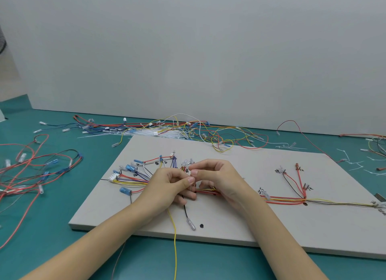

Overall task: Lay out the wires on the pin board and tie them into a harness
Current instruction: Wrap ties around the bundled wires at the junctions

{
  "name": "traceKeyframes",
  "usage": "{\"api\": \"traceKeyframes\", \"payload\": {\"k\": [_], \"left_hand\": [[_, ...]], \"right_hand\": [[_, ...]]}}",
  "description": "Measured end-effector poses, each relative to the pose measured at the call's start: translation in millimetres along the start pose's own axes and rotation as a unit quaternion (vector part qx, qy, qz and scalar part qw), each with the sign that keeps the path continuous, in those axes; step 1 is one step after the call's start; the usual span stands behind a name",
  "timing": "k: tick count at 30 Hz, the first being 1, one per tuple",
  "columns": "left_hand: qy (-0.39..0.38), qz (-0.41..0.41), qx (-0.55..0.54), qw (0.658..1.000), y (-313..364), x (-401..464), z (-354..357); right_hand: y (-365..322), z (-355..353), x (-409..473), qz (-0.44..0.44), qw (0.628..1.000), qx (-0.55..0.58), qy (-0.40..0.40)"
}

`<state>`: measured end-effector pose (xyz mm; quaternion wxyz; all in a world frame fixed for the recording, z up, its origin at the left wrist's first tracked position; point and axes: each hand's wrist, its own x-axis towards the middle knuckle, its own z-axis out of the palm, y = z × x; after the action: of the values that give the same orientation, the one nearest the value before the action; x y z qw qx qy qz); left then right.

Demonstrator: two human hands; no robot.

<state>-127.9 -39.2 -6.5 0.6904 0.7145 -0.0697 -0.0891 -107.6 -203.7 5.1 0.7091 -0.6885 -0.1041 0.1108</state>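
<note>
Wire bundle (208,191) is laid along the middle of the pin board (240,223), trunk running right toward a branch point (304,199). Left branches fan out to a white connector (113,178) and blue terminals (129,167).

Bundle is worked at mid-trunk by both hands. Left hand (167,187): fingers curled, thumb and forefinger pinched on something small above the bundle, likely a tie; too small to be confirmed. Right hand (217,175): fingers curled, tips pinched at the same spot, lower fingers resting on the red wires.

Judgement: tie being set. Wires should be kept parallel and snug before cinching; loose yellow wire (175,233) and black lead (186,212) should be kept out of the loop. Spare wires (177,129) are piled behind the board.
</note>
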Motion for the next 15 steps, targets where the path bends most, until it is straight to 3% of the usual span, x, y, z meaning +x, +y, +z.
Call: {"api": "traceKeyframes", "payload": {"k": [15], "left_hand": [[0.014,0.006,-0.005,1.000,-0.1,-1.3,0.8]], "right_hand": [[1.7,0.1,1.8,-0.001,1.000,-0.008,-0.002]]}}
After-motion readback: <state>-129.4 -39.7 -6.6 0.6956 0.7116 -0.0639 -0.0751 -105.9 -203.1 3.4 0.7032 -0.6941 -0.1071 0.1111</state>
